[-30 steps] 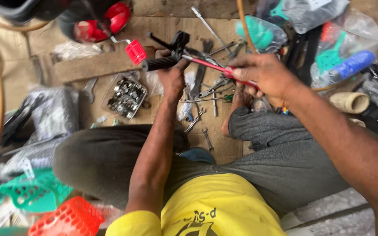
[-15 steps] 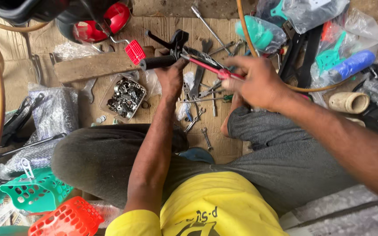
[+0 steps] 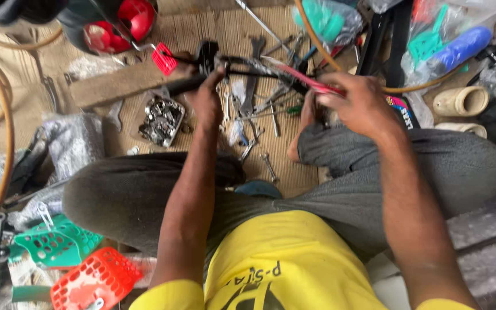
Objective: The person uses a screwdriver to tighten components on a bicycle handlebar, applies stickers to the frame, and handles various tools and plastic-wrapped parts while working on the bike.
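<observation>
I sit cross-legged on a woven mat. My left hand grips a black metal bicycle part that has a small red reflector at its left end. My right hand is closed on a slim red-handled tool. The tool's tip points left along a black rod toward the part. Both hands hover above several loose wrenches lying on the mat.
A small tray of nuts and bolts sits left of my left hand. Red round parts lie at the top left. An orange hose curves down the left. Green and orange plastic baskets sit at lower left; bagged items at upper right.
The right hand with the red-handled tool has shifted slightly right, away from the left hand. The left hand keeps its grip on the black part. The view has shifted a little.
</observation>
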